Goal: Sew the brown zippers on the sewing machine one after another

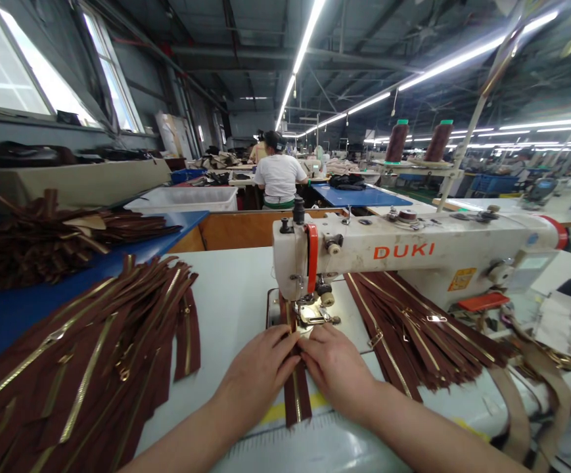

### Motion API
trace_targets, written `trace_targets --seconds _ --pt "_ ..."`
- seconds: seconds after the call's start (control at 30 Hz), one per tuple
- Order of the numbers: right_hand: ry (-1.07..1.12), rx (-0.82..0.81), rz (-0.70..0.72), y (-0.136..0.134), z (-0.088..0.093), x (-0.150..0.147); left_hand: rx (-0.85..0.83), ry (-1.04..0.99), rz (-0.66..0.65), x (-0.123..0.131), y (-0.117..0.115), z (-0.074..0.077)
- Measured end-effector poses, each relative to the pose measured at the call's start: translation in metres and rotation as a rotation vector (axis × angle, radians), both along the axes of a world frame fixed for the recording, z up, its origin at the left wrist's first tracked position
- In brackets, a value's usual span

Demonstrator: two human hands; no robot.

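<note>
A brown zipper with gold teeth (296, 387) lies lengthwise on the white sewing table (230, 295), its far end under the presser foot (309, 314) of a white DUKI sewing machine (413, 253). My left hand (258, 371) presses flat on the zipper's left side, fingers together and stretched toward the foot. On the zipper's right side my right hand (337, 368) lies the same way, fingertips close to the needle area. The two hands nearly touch over the zipper.
A large heap of brown zippers (88, 361) lies left of my hands; another pile (413, 328) sits under the machine arm at right. More brown pieces (43, 240) rest on a blue table. A person in a white shirt (279, 177) sits ahead, back turned. Thread cones (396, 141) stand behind.
</note>
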State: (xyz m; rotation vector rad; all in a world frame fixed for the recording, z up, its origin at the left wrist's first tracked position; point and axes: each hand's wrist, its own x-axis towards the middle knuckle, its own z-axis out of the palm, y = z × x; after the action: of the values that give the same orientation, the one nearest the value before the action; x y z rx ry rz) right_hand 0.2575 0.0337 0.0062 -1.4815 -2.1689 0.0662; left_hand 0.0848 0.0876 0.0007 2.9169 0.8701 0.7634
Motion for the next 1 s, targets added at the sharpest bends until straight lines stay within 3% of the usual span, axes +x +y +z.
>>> trace_targets --seconds 0.2,0.5,0.67,0.73,0.87,1.0 --pt "-0.035 0.013 0.006 -0.002 0.001 0.001 0.037 0.002 -0.004 0.000 0.001 -0.001" --pt "-0.208 0.048 -0.002 -0.004 0.004 -0.004 -0.060 0.011 -0.003 0.001 -0.002 0.004" --pt "-0.134 0.014 0.061 -0.002 0.011 0.011 -0.057 0.045 0.010 0.001 0.004 0.006" --pt "-0.038 -0.005 0.057 0.007 0.016 0.025 -0.056 0.061 0.010 0.002 0.008 0.008" --pt "0.244 -0.102 -0.112 0.040 0.022 0.050 -0.049 0.037 0.004 0.003 0.014 0.009" --pt "0.323 -0.187 -0.128 0.074 0.019 0.054 -0.024 0.004 -0.012 0.003 0.015 0.005"
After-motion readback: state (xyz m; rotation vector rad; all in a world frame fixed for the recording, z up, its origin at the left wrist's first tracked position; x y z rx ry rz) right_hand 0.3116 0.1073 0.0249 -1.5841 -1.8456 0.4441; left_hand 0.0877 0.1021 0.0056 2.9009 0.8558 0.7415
